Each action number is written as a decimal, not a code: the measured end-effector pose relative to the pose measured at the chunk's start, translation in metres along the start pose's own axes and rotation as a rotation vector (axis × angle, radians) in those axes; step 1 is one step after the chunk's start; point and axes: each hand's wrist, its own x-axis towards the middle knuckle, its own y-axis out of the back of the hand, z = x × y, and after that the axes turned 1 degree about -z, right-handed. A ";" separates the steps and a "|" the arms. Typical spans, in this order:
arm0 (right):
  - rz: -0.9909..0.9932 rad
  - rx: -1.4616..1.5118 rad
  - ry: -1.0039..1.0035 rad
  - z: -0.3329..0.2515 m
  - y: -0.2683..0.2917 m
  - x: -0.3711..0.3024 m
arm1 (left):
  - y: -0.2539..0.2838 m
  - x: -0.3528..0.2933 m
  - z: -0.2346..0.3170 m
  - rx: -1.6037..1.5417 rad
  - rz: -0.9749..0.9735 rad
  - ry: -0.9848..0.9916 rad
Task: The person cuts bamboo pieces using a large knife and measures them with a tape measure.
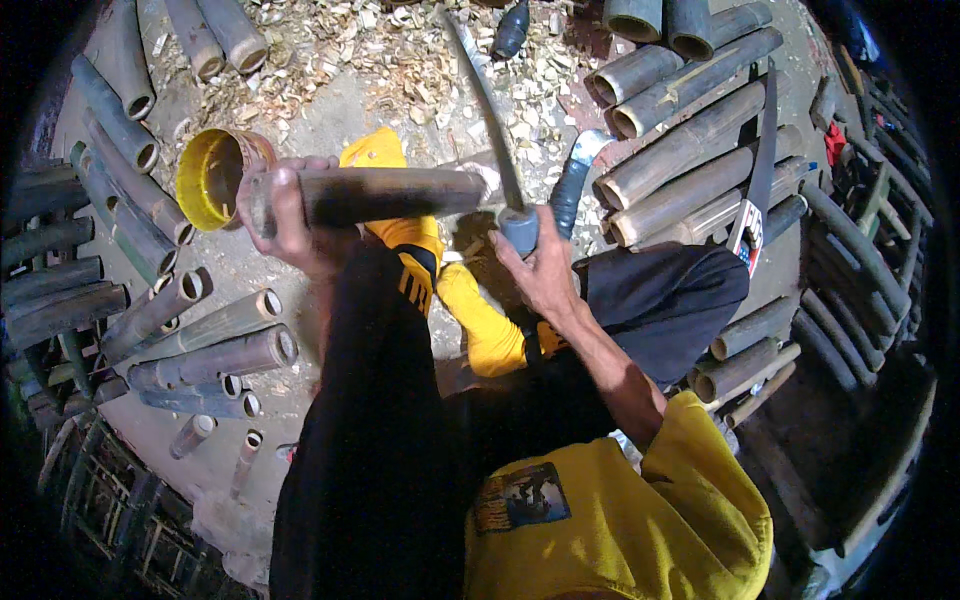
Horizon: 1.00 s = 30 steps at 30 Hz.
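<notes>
My left grip (290,215) wraps a bamboo tube (390,195); right grip (535,262) closes on a knife handle (518,228). Yellow cup (212,180) far left, contents unclear.

Left hand (290,215), right hand (540,265) clenched.

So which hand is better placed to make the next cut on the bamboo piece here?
Probably the right hand: it grips the long knife by its handle, blade beside the bamboo piece. The left hand is wrapped around the piece, holding it level.
</notes>
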 end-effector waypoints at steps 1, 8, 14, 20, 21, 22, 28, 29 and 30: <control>0.081 0.060 0.076 -0.003 0.001 -0.003 | 0.000 -0.001 -0.004 0.013 0.004 -0.105; -0.085 -0.158 -0.039 -0.004 -0.001 0.011 | -0.001 0.006 -0.001 -0.202 -0.010 -0.015; 0.126 0.060 0.213 0.007 -0.006 0.000 | 0.014 0.006 -0.003 -0.154 -0.124 -0.067; -0.067 -0.110 -0.009 0.005 -0.003 0.003 | 0.026 0.013 -0.020 -0.242 -0.422 -0.217; -0.089 -0.101 -0.035 0.002 -0.001 0.002 | 0.025 0.014 -0.021 -0.270 -0.441 -0.272; -0.039 -0.115 -0.052 0.000 0.001 -0.001 | 0.025 0.013 -0.020 -0.293 -0.426 -0.266; 0.031 -0.068 0.024 -0.011 -0.002 0.006 | 0.030 0.002 -0.007 -0.291 -0.294 -0.061; -0.046 -0.178 -0.058 -0.009 -0.002 0.010 | 0.030 0.002 -0.007 -0.299 -0.341 -0.086; -0.023 -0.156 -0.041 -0.007 -0.003 0.013 | 0.031 0.003 -0.007 -0.279 -0.378 -0.082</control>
